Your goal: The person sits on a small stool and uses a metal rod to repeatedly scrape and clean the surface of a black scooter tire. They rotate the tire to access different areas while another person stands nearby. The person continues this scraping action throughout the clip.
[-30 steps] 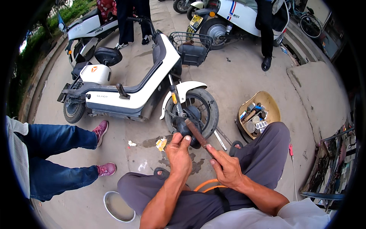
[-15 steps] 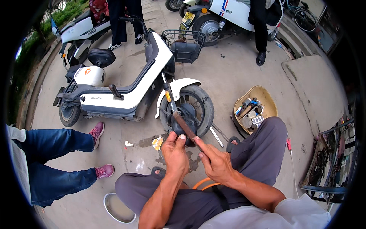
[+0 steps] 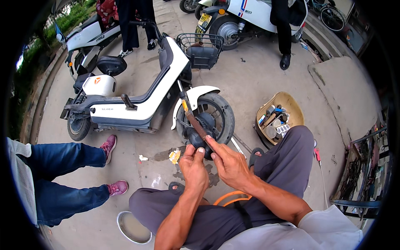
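Note:
A white electric scooter [image 3: 177,58] stands in front of me, its front wheel [image 3: 228,116] turned toward me. Beside that wheel, my left hand [image 3: 194,168] is closed on a black rubber inner tube [image 3: 194,138], thumb on top. My right hand [image 3: 233,168] grips the near end of a rusty brown flat file [image 3: 196,124], index finger stretched along it. The file lies lengthwise over the tube, pointing away toward the front fork. The fingers under the tube are hidden.
A tan tool container [image 3: 295,110] with tools stands to the right, and a metal basin [image 3: 134,228] of cloudy liquid at lower left. An orange ring [image 3: 230,196] lies between my legs. A person in jeans [image 3: 68,160] is close at left; others stand by parked scooters behind.
The file has slid away from me over the tube, toward the fork, with my right hand moving forward and left. My left hand keeps its hold on the tube.

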Motion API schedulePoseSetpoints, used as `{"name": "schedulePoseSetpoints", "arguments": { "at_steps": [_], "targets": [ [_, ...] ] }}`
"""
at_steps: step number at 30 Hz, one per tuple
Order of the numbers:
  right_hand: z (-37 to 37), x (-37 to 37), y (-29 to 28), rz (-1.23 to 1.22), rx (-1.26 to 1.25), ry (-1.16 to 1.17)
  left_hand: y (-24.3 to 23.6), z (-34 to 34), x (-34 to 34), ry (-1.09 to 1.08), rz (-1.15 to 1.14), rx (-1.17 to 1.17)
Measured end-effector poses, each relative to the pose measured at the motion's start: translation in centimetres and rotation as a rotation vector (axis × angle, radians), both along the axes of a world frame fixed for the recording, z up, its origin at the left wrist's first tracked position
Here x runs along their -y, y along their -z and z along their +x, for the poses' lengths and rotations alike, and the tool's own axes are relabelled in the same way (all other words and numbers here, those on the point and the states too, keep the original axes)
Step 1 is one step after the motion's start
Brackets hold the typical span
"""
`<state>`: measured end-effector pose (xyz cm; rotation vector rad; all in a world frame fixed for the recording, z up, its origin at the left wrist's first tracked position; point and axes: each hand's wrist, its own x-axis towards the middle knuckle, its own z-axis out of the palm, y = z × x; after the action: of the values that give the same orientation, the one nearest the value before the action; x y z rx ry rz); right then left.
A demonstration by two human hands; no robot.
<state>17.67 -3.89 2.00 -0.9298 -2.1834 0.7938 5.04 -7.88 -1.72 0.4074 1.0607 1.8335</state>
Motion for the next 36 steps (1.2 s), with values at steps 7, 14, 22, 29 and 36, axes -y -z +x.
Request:
{"name": "schedulePoseSetpoints", "arguments": {
  "at_steps": [7, 14, 22, 29, 36],
  "targets": [
    [3.1, 4.0, 0.8, -0.086, 0.012, 0.016, 0.6, 0.3, 0.1, 0.022, -0.016, 0.023],
    [2.0, 2.3, 0.1, -0.034, -0.058, -0.052, -0.1, -0.1, 0.5, -0.019, -0.011, 0.036],
    [0.3, -0.8, -1.0, 0.074, 0.019, 0.017, -1.0, 0.2, 0.1, -0.003, -0.02, 0.047],
    [2.1, 0.3, -1.8, -0.675, -0.416, 0.072, -1.0, -0.2, -0.4, 0.045, -0.062, 0.182],
    [3.4, 0.7, -1.1, -0.082, 0.005, -0.006, -0.9, -0.5, -0.1, 0.04, -0.115, 0.239]
  ]
}}
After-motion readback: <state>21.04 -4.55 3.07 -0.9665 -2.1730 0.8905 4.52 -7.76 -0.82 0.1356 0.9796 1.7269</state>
